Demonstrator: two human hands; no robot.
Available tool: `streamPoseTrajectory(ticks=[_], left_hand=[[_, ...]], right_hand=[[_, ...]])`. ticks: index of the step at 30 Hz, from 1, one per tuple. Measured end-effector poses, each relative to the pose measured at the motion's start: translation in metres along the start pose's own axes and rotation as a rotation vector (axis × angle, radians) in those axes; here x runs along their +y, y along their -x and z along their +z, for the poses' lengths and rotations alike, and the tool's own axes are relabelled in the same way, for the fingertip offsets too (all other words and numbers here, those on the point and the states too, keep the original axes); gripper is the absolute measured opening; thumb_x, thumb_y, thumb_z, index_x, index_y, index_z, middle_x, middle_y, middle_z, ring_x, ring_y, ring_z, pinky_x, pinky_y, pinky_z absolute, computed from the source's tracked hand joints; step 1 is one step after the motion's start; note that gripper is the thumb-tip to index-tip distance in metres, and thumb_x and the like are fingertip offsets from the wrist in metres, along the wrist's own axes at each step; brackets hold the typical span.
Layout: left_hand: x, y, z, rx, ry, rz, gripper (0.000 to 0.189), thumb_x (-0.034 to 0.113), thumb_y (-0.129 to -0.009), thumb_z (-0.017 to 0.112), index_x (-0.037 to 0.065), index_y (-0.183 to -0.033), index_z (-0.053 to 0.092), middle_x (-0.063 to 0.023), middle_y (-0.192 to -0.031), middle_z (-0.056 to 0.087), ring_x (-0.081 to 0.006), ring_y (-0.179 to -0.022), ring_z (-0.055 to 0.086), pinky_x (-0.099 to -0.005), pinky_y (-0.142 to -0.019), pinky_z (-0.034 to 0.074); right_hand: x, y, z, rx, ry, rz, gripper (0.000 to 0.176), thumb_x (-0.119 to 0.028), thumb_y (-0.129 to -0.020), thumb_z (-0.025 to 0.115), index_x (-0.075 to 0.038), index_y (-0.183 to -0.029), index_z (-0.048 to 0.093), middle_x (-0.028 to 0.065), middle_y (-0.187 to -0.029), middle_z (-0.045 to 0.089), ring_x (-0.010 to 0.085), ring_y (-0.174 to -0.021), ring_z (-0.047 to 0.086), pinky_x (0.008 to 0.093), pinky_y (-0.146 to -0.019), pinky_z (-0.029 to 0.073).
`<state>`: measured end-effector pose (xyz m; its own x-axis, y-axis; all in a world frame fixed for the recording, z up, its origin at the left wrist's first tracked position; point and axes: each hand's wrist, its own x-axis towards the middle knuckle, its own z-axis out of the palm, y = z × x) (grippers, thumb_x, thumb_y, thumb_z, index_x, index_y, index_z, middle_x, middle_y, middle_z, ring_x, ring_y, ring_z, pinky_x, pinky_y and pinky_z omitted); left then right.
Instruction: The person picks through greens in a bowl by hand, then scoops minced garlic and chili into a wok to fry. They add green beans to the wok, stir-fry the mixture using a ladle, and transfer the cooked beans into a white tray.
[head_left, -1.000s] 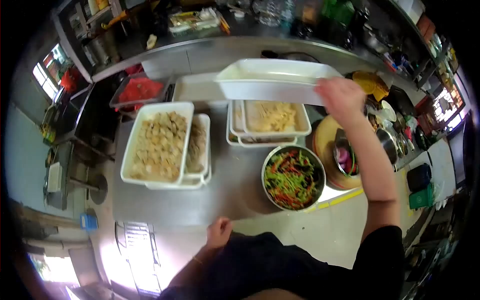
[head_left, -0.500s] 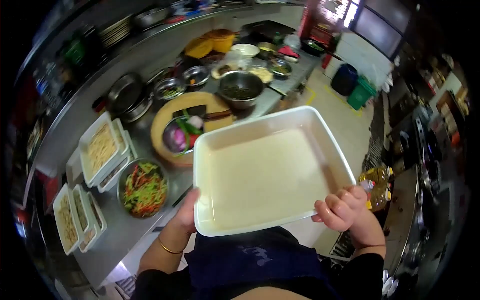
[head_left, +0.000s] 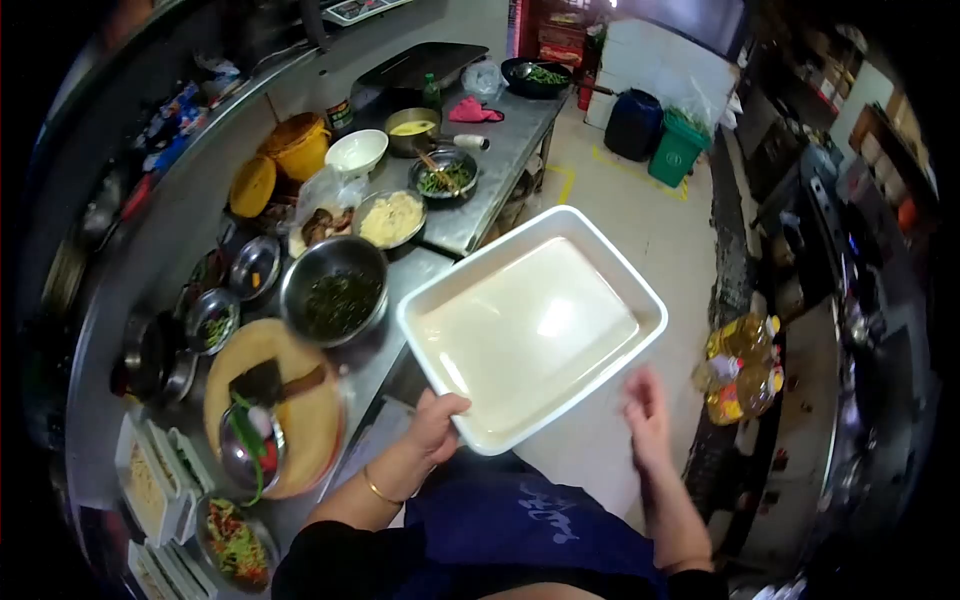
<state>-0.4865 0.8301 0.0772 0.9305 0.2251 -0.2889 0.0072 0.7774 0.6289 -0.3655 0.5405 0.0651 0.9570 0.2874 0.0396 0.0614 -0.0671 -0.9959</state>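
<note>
A white rectangular plastic tray [head_left: 535, 330] is held up in front of my apron, tilted, its wet inside facing me and nothing lying in it. My left hand [head_left: 432, 425] grips the near left corner, thumb over the rim and fingers underneath. To the right, my right hand [head_left: 645, 405] hangs apart from the tray, slightly blurred, fingers loosely extended and holding nothing.
On the left counter a round chopping board [head_left: 320, 440] bears a cleaver [head_left: 257, 383] and a bowl of vegetables [head_left: 240, 455]. Beyond it stands a steel bowl of dark greens [head_left: 340, 305]. Oil bottles [head_left: 745, 390] stand on the floor at right, with a green bin [head_left: 680, 148] farther back.
My right hand has let go of the tray's right side and moved away. The tray has turned in my left hand, and my view has swung toward the aisle.
</note>
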Motion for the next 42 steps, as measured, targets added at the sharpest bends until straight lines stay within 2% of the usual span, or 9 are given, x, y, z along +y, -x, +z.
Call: streamPoseTrajectory(ticks=[3, 9, 11, 14, 19, 29, 34, 38, 42], left_hand=[[-0.009, -0.086, 0.062, -0.022, -0.036, -0.138, 0.054, -0.003, -0.077, 0.054, -0.001, -0.13, 0.043, -0.0146, -0.122, 0.055, -0.025, -0.113, 0.055, -0.0374, -0.098, 0.044], [-0.04, -0.237, 0.155, -0.356, -0.2, -0.3, 0.066, 0.016, -0.088, 0.064, 0.004, -0.141, 0.027, -0.0138, -0.133, 0.046, -0.0248, -0.119, 0.05, -0.0404, -0.099, 0.045], [-0.055, -0.306, 0.157, -0.439, -0.193, -0.251, 0.07, 0.026, -0.091, 0.06, 0.013, -0.144, 0.016, -0.0075, -0.131, 0.044, -0.0203, -0.113, 0.051, -0.039, -0.08, 0.053], [-0.049, -0.406, 0.161, -0.232, 0.138, -0.289, 0.065, 0.029, -0.094, 0.055, 0.011, -0.144, 0.017, -0.0081, -0.132, 0.044, -0.0204, -0.112, 0.051, -0.0383, -0.085, 0.051], [-0.037, -0.515, 0.163, -0.098, -0.178, -0.289, 0.062, 0.014, -0.09, 0.055, 0.004, -0.143, 0.025, -0.0133, -0.133, 0.047, -0.0208, -0.119, 0.05, -0.0338, -0.098, 0.043], [0.006, -0.606, 0.158, 0.767, -0.049, 0.273, 0.035, 0.004, -0.089, 0.05, 0.002, -0.124, 0.049, -0.0107, -0.111, 0.06, -0.0193, -0.098, 0.061, -0.0321, -0.082, 0.052], [0.063, -0.686, 0.109, 0.978, -0.124, 0.366, 0.033, 0.025, -0.098, 0.042, 0.001, -0.102, 0.064, -0.0016, -0.082, 0.062, -0.0106, -0.071, 0.054, -0.0252, -0.065, 0.043], [0.121, -0.815, 0.043, 1.032, -0.479, 0.697, 0.016, 0.014, -0.087, 0.062, 0.001, -0.096, 0.066, -0.0011, -0.078, 0.06, -0.0095, -0.073, 0.053, -0.0223, -0.07, 0.044], [0.192, -0.925, 0.009, 1.426, -1.382, 0.776, 0.046, 0.031, -0.075, 0.072, 0.011, -0.115, 0.06, -0.016, -0.107, 0.062, -0.0338, -0.098, 0.059, -0.0414, -0.093, 0.042]], right_hand=[[-0.013, -0.053, 0.021, -0.029, -0.395, 0.402, 0.084, -0.049, -0.086, 0.062, -0.007, -0.147, 0.021, 0.0124, -0.139, 0.042, 0.0236, -0.119, 0.047, 0.0353, -0.093, 0.045], [-0.025, -0.192, -0.021, 0.334, -0.421, 0.323, 0.053, -0.008, -0.081, 0.051, 0.008, -0.13, 0.038, 0.0209, -0.118, 0.054, 0.0297, -0.103, 0.059, 0.0397, -0.088, 0.049], [-0.016, -0.239, -0.058, 0.353, -0.333, 0.349, 0.053, -0.007, -0.078, 0.05, 0.009, -0.127, 0.041, 0.021, -0.114, 0.057, 0.0308, -0.1, 0.061, 0.0387, -0.084, 0.051], [-0.006, -0.318, -0.107, 0.324, -0.349, 0.334, 0.053, -0.003, -0.067, 0.054, 0.012, -0.117, 0.045, 0.0174, -0.094, 0.058, 0.0263, -0.082, 0.061, 0.0346, -0.069, 0.053], [0.036, -0.501, -0.16, -0.16, -0.111, 0.387, 0.047, -0.01, -0.074, 0.054, 0.007, -0.118, 0.051, 0.0126, -0.097, 0.063, 0.0192, -0.08, 0.063, 0.0311, -0.068, 0.052], [0.047, -0.792, -0.009, -0.982, 0.045, 0.531, 0.054, -0.002, -0.075, 0.056, 0.002, -0.127, 0.046, 0.0119, -0.109, 0.06, 0.0194, -0.096, 0.058, 0.0308, -0.085, 0.048], [0.053, -0.875, 0.03, -0.944, 0.022, 0.518, 0.061, 0.0, -0.076, 0.055, 0.001, -0.135, 0.04, 0.0129, -0.115, 0.058, 0.021, -0.102, 0.055, 0.0318, -0.09, 0.045], [0.017, -0.939, 0.018, -0.819, 0.113, 0.423, 0.063, 0.001, -0.077, 0.055, -0.002, -0.137, 0.038, 0.0121, -0.113, 0.057, 0.021, -0.099, 0.057, 0.0329, -0.086, 0.047], [-0.005, -0.986, 0.012, -0.695, 0.127, 0.374, 0.07, 0.002, -0.077, 0.054, -0.005, -0.143, 0.031, 0.0116, -0.111, 0.057, 0.0187, -0.093, 0.059, 0.0328, -0.079, 0.051]])
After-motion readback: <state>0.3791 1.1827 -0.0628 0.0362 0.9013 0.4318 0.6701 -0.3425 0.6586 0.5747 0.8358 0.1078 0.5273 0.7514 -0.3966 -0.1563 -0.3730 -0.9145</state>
